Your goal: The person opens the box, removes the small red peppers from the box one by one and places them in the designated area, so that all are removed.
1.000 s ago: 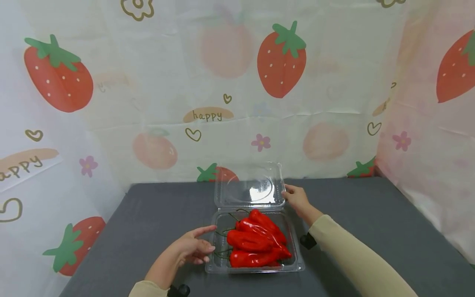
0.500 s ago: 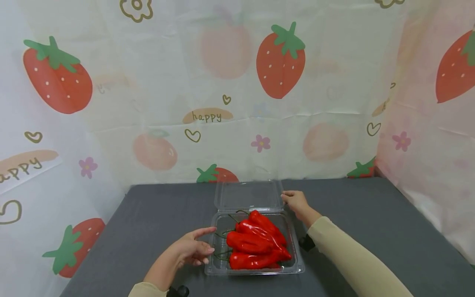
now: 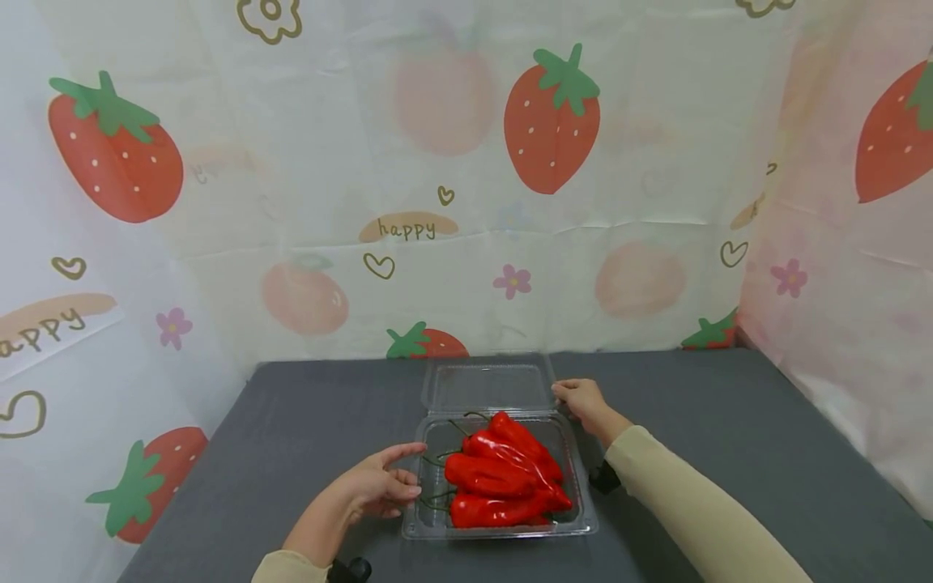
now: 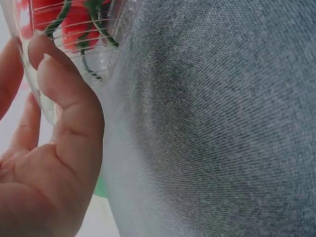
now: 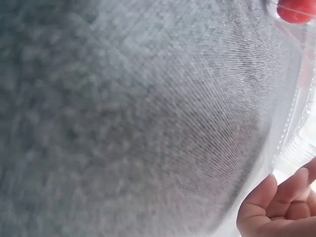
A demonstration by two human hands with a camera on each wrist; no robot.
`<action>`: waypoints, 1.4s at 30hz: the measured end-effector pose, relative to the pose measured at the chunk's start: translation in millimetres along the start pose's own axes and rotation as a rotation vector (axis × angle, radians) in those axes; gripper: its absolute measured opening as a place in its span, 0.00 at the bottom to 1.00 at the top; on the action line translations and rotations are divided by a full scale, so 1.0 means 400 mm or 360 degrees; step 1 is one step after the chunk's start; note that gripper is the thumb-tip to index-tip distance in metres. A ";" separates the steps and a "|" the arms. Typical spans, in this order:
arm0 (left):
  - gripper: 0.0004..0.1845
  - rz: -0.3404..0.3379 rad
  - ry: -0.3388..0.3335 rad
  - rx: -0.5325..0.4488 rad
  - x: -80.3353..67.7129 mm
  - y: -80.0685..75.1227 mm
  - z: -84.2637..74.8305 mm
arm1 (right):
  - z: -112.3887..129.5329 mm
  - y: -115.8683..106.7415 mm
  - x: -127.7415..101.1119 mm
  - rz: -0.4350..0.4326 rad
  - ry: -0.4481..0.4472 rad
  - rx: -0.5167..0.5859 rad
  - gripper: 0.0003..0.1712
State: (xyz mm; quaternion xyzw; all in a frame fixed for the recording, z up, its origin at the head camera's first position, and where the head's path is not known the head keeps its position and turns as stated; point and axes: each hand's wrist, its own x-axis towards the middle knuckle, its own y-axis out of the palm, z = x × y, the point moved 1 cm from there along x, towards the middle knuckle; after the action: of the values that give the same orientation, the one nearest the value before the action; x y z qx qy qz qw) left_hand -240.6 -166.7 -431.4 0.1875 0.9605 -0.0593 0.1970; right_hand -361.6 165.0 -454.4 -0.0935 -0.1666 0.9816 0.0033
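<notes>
On the grey worktop [image 3: 306, 437] sits a clear plastic box [image 3: 576, 486] packed with red peppers [image 3: 499, 474], and its hinged lid [image 3: 487, 387] now lies folded back nearly flat behind the tray. A second ago that lid stood upright, catching the light; half a second ago it was already tipping away, so it has been swung fully open. The peppers have not shifted.

The right hand [image 3: 581, 398] rests at the lid's right corner, fingers [image 3: 564, 389] loosely bent against the rim; whether they pinch the plastic or only touch it I cannot tell, and the right wrist view shows only fingertips [image 5: 276, 197] close to the clear edge. The left hand [image 3: 373, 486] stays where it was, at the tray's left side, its fingers [image 4: 64, 84] relaxed and laid against the clear wall, steadying rather than gripping.

With the lid down, the peppers lie uncovered and reachable from above, and both hands hold nothing else. Behind hangs a strawberry-print curtain [image 3: 219, 202].
</notes>
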 end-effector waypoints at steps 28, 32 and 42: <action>0.36 -0.0121 0.0079 0.0047 0.017 -0.006 0.002 | 0.073 -0.040 -0.143 0.0542 -0.0376 0.0045 0.29; 0.37 -0.0087 0.0088 0.0046 0.021 -0.008 0.002 | 0.068 -0.024 -0.146 0.0638 -0.0425 -0.0034 0.30; 0.39 -0.0025 0.0059 0.0030 0.033 -0.013 -0.003 | 0.064 0.020 -0.157 0.0793 -0.0461 -0.0254 0.35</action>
State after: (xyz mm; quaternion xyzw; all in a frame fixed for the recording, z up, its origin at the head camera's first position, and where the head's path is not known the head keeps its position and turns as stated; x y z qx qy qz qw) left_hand -254.1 -166.8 -435.3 0.1829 0.9648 -0.0665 0.1770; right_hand -304.3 146.7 -421.9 0.0095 -0.2140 0.9391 -0.2687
